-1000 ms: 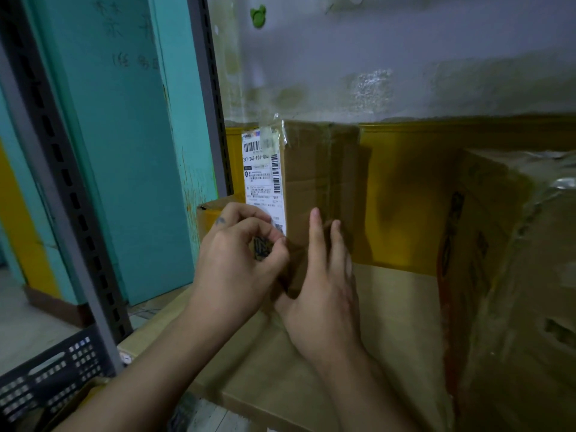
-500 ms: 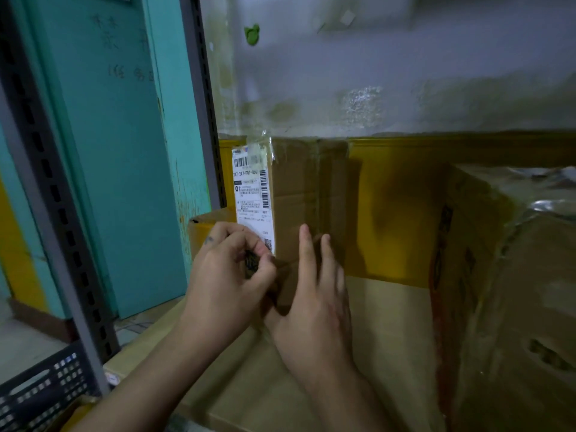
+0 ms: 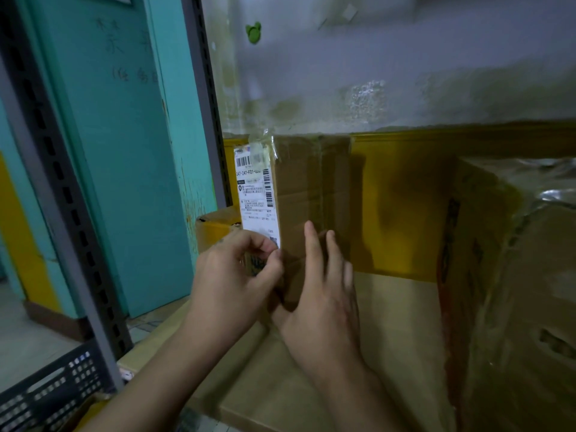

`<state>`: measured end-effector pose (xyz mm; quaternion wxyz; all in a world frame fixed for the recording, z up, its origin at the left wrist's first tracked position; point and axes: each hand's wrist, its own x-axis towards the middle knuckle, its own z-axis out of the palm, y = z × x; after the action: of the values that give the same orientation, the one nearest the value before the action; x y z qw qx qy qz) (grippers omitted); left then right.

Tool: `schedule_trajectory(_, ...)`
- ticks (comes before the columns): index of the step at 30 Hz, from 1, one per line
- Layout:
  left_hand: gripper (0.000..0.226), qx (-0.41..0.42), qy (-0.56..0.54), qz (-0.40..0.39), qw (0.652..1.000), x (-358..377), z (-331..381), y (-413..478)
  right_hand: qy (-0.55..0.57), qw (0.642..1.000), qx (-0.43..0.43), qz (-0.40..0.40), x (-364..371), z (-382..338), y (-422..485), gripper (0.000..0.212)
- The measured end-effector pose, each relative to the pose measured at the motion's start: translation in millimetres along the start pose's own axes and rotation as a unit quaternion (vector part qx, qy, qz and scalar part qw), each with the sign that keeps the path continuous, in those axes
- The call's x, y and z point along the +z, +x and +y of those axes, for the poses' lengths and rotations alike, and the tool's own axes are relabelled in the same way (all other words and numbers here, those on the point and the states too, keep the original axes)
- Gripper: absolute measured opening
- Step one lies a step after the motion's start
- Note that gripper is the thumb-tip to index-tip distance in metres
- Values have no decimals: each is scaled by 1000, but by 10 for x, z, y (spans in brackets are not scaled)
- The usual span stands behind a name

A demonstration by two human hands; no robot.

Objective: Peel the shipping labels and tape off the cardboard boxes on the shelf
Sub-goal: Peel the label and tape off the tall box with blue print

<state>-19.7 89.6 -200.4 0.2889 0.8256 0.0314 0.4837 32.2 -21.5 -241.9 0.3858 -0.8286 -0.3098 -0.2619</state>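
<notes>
An upright brown cardboard box [image 3: 311, 182] stands on the shelf, with a white shipping label [image 3: 254, 191] on its left face and clear tape [image 3: 265, 145] crinkled over its top corner. My left hand [image 3: 230, 282] has curled fingers pinching at the label's bottom corner. My right hand [image 3: 321, 294] lies flat against the box's front face with straight fingers, steadying it.
A large tape-wrapped cardboard box [image 3: 514, 291] fills the right side. Flat cardboard [image 3: 389, 338] lines the shelf floor. A smaller yellow box [image 3: 215, 232] sits behind the labelled box. A grey slotted shelf post [image 3: 62, 213] and a dark plastic crate [image 3: 46, 397] are at left.
The camera has shifted so the box appears lower in view. Both hands stay at the same spots on the box, the left still working the label's bottom corner.
</notes>
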Motion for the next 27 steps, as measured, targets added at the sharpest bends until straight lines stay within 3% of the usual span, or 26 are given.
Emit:
schedule_trajectory(15,14,-15,1,-4,1000,5,31,19,-12,999,18,45,43,-34,-13,106)
schedule_trajectory(27,14,-6,32,-23,999,58,73,10,0,1000,21,10,-12,-34,-6,100)
